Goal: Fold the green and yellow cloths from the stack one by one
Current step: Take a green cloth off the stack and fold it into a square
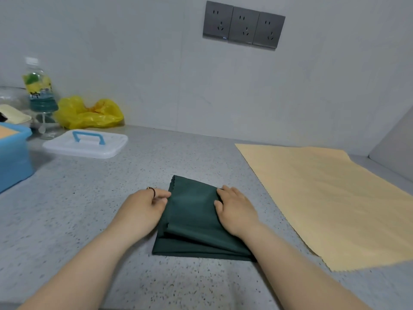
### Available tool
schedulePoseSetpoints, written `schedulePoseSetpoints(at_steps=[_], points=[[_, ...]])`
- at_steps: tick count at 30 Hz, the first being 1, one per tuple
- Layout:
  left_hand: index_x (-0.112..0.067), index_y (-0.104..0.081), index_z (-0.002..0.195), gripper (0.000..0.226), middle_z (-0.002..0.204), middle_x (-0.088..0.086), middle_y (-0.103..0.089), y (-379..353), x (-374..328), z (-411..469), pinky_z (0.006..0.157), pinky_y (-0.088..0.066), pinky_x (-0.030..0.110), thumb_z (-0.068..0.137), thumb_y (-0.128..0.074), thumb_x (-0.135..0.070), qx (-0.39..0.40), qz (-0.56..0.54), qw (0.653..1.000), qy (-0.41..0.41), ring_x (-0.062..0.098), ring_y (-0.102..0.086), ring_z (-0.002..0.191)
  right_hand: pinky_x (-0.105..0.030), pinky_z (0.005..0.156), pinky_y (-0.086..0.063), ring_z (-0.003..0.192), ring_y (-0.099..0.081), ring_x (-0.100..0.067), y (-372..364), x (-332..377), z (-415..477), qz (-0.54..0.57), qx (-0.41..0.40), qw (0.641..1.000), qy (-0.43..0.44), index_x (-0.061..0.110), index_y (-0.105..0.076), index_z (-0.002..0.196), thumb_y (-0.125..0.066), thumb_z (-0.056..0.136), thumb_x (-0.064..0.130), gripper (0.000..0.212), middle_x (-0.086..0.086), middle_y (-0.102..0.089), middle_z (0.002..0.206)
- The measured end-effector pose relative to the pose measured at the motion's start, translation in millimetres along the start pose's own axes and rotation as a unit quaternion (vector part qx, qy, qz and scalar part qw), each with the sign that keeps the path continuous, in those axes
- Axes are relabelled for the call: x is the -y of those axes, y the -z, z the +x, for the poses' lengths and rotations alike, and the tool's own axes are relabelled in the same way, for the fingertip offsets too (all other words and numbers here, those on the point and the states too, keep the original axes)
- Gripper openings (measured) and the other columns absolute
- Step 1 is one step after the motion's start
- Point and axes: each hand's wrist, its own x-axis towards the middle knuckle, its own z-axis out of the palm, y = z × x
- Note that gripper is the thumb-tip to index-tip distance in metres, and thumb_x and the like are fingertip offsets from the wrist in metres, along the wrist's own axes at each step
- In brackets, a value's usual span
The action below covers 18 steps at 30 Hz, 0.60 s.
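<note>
A dark green cloth [192, 218] lies folded into a small layered rectangle on the speckled grey counter [89, 209] in front of me. My left hand [146, 205] pinches its left edge with curled fingers; a ring shows on one finger. At the cloth's right edge my right hand [235, 209] grips the upper layers, fingers curled over the fabric. A yellow cloth [330, 198] lies spread flat on the counter to the right, apart from both hands.
At the left edge stands a blue bin [13, 157] with tan fabric inside. Behind it are a white lid with a blue handle [87, 143], a drink bottle [40, 90] and a yellow plastic bag [87, 114]. Three wall sockets [243, 25] are mounted above.
</note>
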Motion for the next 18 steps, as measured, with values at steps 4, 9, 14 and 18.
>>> schedulePoseSetpoints(at_steps=[4,9,14,18], points=[[-0.022,-0.052,0.127,0.038,0.135,-0.006,-0.049,-3,-35,18,0.093,-0.028,0.015,0.097,-0.033,-0.01,0.021,0.053,0.996,-0.062,0.009,-0.044,0.121,-0.034,0.116,-0.002,0.143,-0.005,-0.017,-4,-2,3,-0.024,0.001,1.0,0.002,0.017,-0.019,0.145,-0.018,0.1,0.03,0.047,0.002,-0.012,0.155],[-0.008,-0.036,0.137,0.043,0.144,0.005,-0.036,-58,-68,40,0.107,-0.031,0.03,0.095,-0.03,-0.006,0.162,0.245,0.95,-0.105,0.021,-0.037,0.13,-0.034,0.116,0.002,0.144,-0.002,-0.017,-6,-4,3,-0.022,0.004,1.0,0.0,0.018,-0.013,0.147,-0.017,0.1,0.029,0.048,0.0,-0.007,0.156],[-0.008,-0.011,0.147,0.049,0.156,0.003,-0.007,-75,-35,42,0.114,-0.006,0.026,0.101,-0.022,-0.021,0.204,0.294,0.926,-0.117,0.015,-0.008,0.143,-0.034,0.116,0.004,0.144,0.0,-0.015,-6,-6,3,-0.019,0.014,1.0,0.003,0.017,-0.011,0.147,-0.016,0.1,0.028,0.049,0.0,-0.005,0.157],[-0.016,-0.002,0.147,0.055,0.156,-0.002,0.002,-69,-17,43,0.113,0.004,0.024,0.1,-0.017,-0.038,0.191,0.315,0.922,-0.121,0.01,0.003,0.143,-0.035,0.115,0.006,0.144,0.002,-0.015,-5,-7,3,-0.019,0.023,1.0,0.003,0.017,-0.008,0.148,-0.016,0.1,0.03,0.05,0.001,-0.003,0.157]])
